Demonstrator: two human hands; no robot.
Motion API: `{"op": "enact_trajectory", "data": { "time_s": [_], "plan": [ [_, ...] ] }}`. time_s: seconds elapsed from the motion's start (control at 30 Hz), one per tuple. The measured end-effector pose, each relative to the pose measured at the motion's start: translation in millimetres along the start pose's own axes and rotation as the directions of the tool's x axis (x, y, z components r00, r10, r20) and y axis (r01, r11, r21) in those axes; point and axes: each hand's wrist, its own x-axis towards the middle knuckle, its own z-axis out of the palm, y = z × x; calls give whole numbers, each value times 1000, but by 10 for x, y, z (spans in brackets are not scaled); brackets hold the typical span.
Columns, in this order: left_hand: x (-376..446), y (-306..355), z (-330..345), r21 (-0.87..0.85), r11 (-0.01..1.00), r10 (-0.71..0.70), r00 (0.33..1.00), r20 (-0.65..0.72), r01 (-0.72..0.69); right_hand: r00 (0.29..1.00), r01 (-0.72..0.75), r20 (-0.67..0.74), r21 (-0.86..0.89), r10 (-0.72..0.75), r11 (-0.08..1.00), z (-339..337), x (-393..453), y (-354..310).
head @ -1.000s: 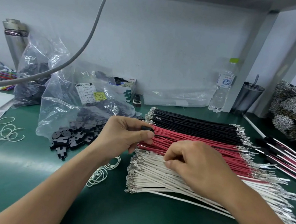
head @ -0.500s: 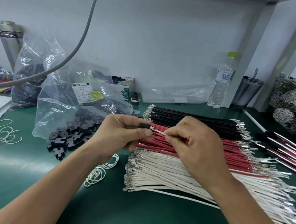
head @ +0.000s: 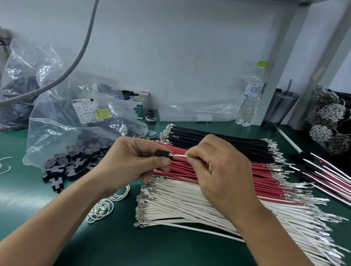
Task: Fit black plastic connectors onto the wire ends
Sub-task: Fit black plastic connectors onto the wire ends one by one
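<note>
My left hand pinches a small black plastic connector between thumb and fingers. My right hand grips a white wire whose metal tip sits at the connector's opening. Both hands hover above three wire stacks on the green mat: black wires at the back, red wires in the middle, white wires in front. Loose black connectors spill from a clear plastic bag to the left.
A water bottle and a dark tumbler stand at the back wall. Finished wire sets and bundled wires lie at the right. White ties lie near my left wrist. A grey hose hangs at the left.
My right hand lifted a white wire from the front stack and brought its tip up to the connector held in my left hand.
</note>
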Motion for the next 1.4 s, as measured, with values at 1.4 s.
{"op": "enact_trajectory", "data": {
  "time_s": [1.4],
  "plan": [
    [-48, 53, -11, 158, 987, 29, 997, 75, -40, 992, -102, 101, 227, 81, 968, 114, -26, 1]
  ]
}}
